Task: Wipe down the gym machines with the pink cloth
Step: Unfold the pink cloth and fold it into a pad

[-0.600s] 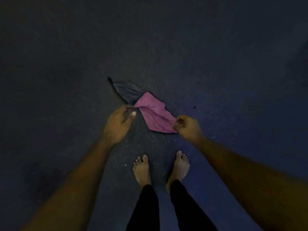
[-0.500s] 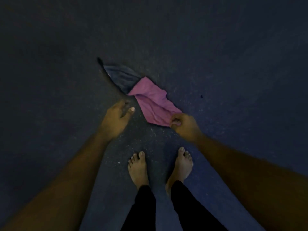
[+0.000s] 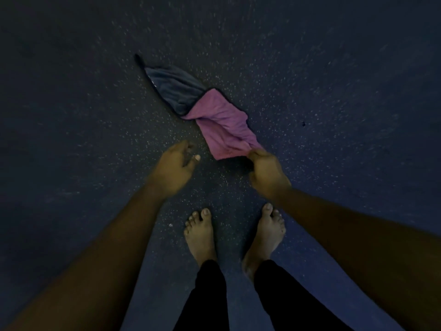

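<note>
we look down on a dark blue-grey floor, flecked with pale specks and dimly lit, which fills the whole view. our two bare arms reach in from the bottom corners, the left forearm from the lower left and the right forearm from the lower right. between them our legs stand in black trousers. below the cuffs the left foot and the right foot are bare and flat on the floor, a little apart, toes pointing ahead.

ahead of the feet the pink cloth lies crumpled on the floor, running from upper left to lower right. its far end touches a dark grey cloth, which lies further out and tapers to a point; we cannot tell whether they are one piece or two.

our right hand pinches the near corner of the pink cloth between thumb and curled fingers, knuckles up, and a shadow sits under that near edge. our left hand hovers near the cloth's near left edge without touching it, fingers loosely bent, holding nothing, slightly blurred. a small dark spot marks the floor to the right of the cloth.
</note>
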A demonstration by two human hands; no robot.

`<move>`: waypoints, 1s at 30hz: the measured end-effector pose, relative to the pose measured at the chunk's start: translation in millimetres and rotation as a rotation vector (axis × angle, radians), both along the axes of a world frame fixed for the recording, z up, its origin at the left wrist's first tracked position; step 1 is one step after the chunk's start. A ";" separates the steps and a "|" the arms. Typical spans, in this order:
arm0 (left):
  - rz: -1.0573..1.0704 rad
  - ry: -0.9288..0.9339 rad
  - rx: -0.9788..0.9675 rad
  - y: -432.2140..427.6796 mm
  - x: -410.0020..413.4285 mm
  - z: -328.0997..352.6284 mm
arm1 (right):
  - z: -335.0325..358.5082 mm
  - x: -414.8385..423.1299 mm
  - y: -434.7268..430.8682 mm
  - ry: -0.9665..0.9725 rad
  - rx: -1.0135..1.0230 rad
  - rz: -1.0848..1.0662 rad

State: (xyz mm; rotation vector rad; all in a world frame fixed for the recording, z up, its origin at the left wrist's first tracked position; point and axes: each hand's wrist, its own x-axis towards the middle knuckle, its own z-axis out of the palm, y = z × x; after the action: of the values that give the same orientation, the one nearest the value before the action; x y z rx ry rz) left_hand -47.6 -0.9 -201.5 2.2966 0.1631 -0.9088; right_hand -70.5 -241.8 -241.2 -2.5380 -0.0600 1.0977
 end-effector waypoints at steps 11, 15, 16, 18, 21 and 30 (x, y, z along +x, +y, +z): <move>-0.102 -0.191 -0.065 -23.3 54.2 45.3 | 130.7 69.1 27.3 -0.184 0.284 -0.106; -0.080 -0.256 -0.156 -40.2 63.6 4.8 | 110.5 73.7 21.0 -0.181 0.321 -0.126; -0.063 -0.243 -0.202 -42.7 61.8 1.8 | 105.4 74.2 19.9 -0.162 0.306 -0.148; -0.070 -0.187 -0.259 -43.5 56.6 0.4 | 102.1 75.0 19.3 -0.143 0.293 -0.194; -0.101 -0.214 -0.279 -40.0 54.9 14.2 | 119.0 76.3 20.2 -0.126 0.306 -0.214; -0.147 -0.340 -0.145 -25.1 105.7 194.5 | 265.6 100.0 33.9 -0.093 0.379 -0.345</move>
State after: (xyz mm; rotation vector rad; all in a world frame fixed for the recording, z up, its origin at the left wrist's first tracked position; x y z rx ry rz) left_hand 58.1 -25.9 -6.9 2.3079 -0.2136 -0.5652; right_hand 29.4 -207.9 24.4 -2.1547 0.1291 0.7520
